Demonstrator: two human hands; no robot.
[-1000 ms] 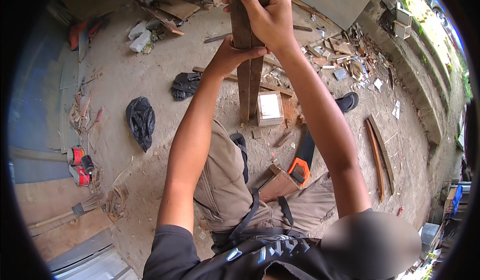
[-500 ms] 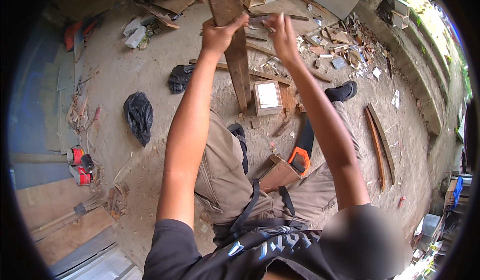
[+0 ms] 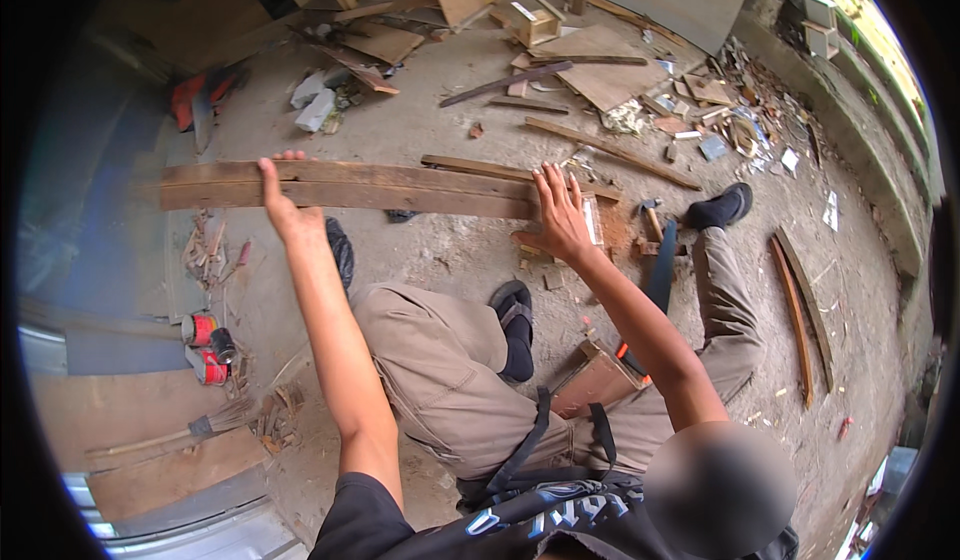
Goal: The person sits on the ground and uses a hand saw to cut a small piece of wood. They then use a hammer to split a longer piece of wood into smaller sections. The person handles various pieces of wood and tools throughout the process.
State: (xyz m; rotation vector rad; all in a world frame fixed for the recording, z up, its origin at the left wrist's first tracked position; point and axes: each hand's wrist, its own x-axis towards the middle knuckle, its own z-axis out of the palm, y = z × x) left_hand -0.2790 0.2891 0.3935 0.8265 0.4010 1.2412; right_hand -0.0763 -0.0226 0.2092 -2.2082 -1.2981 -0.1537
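The left hand [image 3: 290, 210] is clamped on the timber plank [image 3: 400, 190] toward its left end, thumb across the face, fingertips showing past the far edge. The right hand [image 3: 562, 222] has its fingers spread apart at the plank's right end, thumb stretched out beyond the near edge; how firmly it presses, I cannot tell. The plank, stood on end a second ago, now spans crosswise between the hands, so I judge its length is easier to steady. Just beyond the plank lies a thin wooden strip [image 3: 465, 165]. Right of the plank are a hammer [image 3: 654, 222] and a handsaw [image 3: 660, 275]; nearer the body than the plank, a black plastic bag [image 3: 340, 248] lies beside the left forearm.
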